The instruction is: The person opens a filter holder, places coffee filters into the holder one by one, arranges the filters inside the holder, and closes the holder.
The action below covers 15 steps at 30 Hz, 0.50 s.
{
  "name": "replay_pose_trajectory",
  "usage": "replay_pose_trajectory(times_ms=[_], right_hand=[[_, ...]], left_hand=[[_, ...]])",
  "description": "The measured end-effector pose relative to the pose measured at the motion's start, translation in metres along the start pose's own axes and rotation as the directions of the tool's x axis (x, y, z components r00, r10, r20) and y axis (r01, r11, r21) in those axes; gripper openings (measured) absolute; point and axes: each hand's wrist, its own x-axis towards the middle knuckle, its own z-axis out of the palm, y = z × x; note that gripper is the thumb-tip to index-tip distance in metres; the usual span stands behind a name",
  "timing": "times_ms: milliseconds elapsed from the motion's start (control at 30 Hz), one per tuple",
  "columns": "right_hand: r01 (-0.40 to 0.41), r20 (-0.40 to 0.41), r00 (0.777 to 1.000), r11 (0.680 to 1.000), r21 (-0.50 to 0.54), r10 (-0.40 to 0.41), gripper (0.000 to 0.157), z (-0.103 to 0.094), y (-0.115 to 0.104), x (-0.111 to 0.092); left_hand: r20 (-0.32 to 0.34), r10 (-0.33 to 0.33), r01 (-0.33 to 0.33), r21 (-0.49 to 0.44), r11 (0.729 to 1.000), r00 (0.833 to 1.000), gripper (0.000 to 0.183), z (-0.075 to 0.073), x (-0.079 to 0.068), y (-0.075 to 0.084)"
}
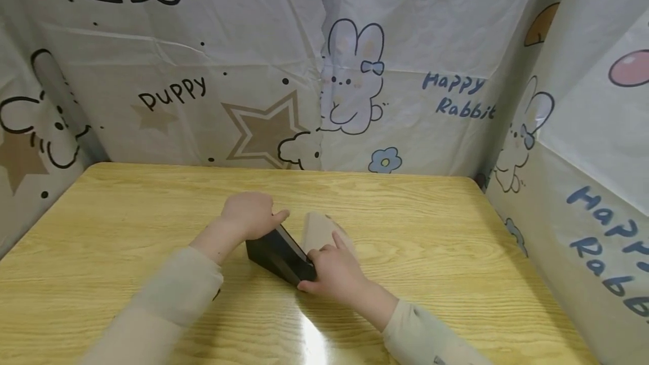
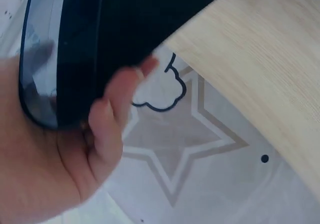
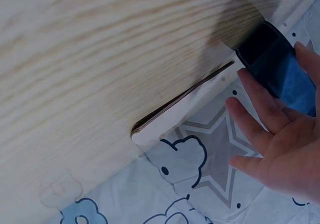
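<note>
You are gripping the far-left end of the black object (image 1: 274,257) with your left hand (image 1: 250,217) and pinching its near-right end with your right hand (image 1: 338,274), left of the beige object (image 1: 316,231), handling seemingly under way, release not yet done.

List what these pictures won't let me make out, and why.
Beige item: head view, near end hidden by the right hand.
Black item: left wrist view, upper part cut off by the top edge.
Left hand: head view, most fingers hidden behind its own back.
Right hand: right wrist view, heel cut off by the right edge.
</note>
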Motion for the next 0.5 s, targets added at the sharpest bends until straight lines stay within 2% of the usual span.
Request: replay_pose_trajectory(times_ms=[100,167,367,500], right_hand=[[0.000,0.005,1.000,1.000,-0.008,0.000,0.047,-0.001,0.001,0.000],[0.001,0.006,1.000,1.000,-0.004,-0.001,0.045,-0.002,0.001,-0.001],[-0.002,-0.001,1.000,1.000,-0.006,0.002,0.047,-0.003,0.004,-0.004],[0.006,0.001,1.000,1.000,-0.027,-0.006,0.048,-0.003,0.008,-0.006]], left_hand=[[0.034,0.092,-0.089,-0.089,0.992,0.995,0.047,-0.001,-0.001,-0.011],[0.063,0.155,-0.143,-0.159,0.977,0.986,0.049,-0.001,-0.001,-0.020],[0.154,0.316,-0.241,-0.374,0.895,0.936,0.048,-0.001,-0.005,-0.039],[0.128,0.386,-0.300,-0.431,0.851,0.913,0.043,0.003,-0.005,-0.044]])
